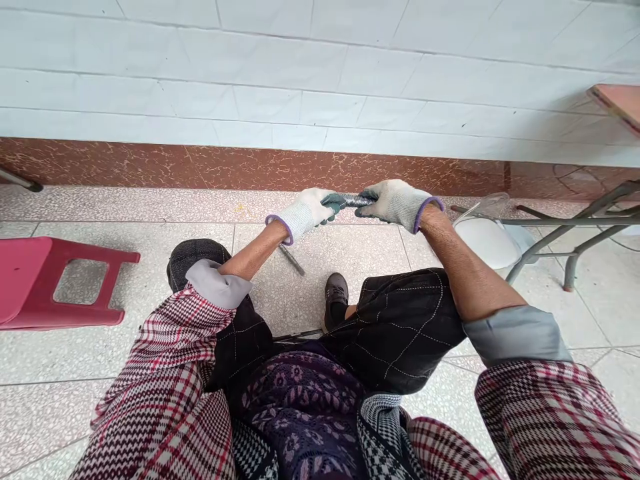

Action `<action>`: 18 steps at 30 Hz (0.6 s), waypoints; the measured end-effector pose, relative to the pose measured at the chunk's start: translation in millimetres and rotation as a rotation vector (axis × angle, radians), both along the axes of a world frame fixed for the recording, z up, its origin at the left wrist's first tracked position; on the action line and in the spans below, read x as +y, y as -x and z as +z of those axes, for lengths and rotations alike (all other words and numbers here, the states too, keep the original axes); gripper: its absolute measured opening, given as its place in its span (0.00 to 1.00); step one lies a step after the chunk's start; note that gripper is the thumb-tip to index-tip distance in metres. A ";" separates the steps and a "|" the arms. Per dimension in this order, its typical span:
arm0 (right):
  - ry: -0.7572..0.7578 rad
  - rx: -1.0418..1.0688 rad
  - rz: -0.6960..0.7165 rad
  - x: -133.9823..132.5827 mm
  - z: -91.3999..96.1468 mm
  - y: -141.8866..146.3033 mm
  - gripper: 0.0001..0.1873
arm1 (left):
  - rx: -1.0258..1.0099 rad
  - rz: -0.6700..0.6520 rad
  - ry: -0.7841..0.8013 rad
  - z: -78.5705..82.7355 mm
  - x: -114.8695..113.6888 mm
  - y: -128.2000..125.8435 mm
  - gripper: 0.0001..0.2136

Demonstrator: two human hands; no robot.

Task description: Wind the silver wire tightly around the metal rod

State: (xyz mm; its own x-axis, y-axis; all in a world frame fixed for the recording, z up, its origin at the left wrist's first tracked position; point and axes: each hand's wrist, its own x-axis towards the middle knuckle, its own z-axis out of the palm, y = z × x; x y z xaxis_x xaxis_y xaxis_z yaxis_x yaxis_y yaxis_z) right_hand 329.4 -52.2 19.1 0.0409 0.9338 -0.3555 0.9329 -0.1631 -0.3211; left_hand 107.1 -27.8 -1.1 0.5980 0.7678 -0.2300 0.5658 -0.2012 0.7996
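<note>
A short grey rod [356,199] is held out level beyond the knees, its long axis running left to right. The gloved left hand [305,213] is closed round its left end and the gloved right hand [395,202] round its right end. The fists are close, so only a short middle stretch shows. Below the left hand a thin bar [291,259] lies on the floor, well apart, with a shoe [336,297] nearer the body. A red stool [30,283] stands far left. A white tub [487,240] and table legs [570,227] are near the right hand.
</note>
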 end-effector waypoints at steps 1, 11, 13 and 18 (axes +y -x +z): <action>0.008 -0.029 0.001 0.1 0.4 -0.4 0.07 | 0.018 0.007 -0.029 -1.5 2.5 -0.2 0.12; 0.075 0.048 0.022 -4.6 -11.7 -0.4 0.15 | 0.159 0.021 -0.113 -12.2 6.7 0.4 0.04; 0.056 0.067 0.000 -2.3 -10.2 -0.6 0.13 | 0.120 0.006 -0.075 -10.2 3.0 4.0 0.05; -0.035 0.309 -0.119 -4.5 7.9 2.2 0.10 | -0.011 -0.029 0.048 -10.5 -9.5 7.7 0.09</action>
State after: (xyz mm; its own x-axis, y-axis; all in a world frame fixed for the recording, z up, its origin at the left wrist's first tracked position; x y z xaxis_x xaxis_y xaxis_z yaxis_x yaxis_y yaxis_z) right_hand 327.2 -56.6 27.0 0.0463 0.9408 -0.3357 0.7657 -0.2493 -0.5929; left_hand 99.4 -37.3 -11.7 0.6227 0.7384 -0.2591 0.5512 -0.1789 0.8149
